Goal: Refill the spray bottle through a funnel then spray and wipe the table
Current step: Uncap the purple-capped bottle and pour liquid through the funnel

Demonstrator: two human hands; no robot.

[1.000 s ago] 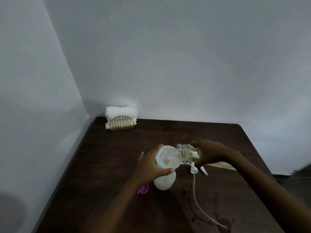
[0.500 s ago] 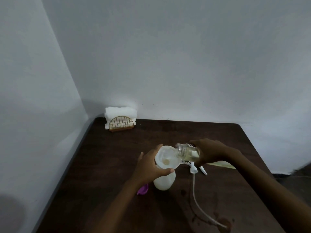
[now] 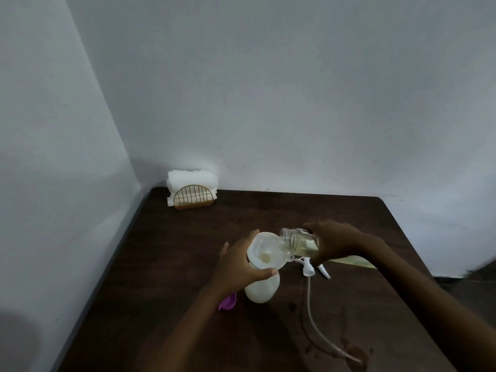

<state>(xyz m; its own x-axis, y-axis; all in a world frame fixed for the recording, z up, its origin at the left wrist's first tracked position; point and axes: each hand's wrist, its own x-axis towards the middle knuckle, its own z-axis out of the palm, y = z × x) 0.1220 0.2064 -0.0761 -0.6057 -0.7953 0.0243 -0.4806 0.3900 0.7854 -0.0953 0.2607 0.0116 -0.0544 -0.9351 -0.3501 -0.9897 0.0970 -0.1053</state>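
Observation:
A white spray bottle [image 3: 261, 289] stands upright near the middle of the dark table [image 3: 188, 251], with a white funnel [image 3: 265, 252] set in its neck. My left hand [image 3: 237, 267] grips the funnel's rim and the bottle's neck. My right hand [image 3: 334, 241] holds a clear refill bottle [image 3: 295, 240] tipped on its side, its open mouth over the funnel. A little pale liquid sits in the funnel's bottom. The white spray head [image 3: 311, 267] lies on the table to the right, its long tube [image 3: 318, 328] trailing toward me.
A purple cap [image 3: 228, 303] lies left of the bottle. A gold wire holder with white napkins [image 3: 192, 193] stands in the far left corner by the walls. A pale yellow cloth [image 3: 354, 261] lies under my right arm. Wet spots [image 3: 355, 358] mark the near right.
Both hands, the funnel and the refill bottle stay in nearly the same pose; the pale liquid stays pooled in the funnel's bottom.

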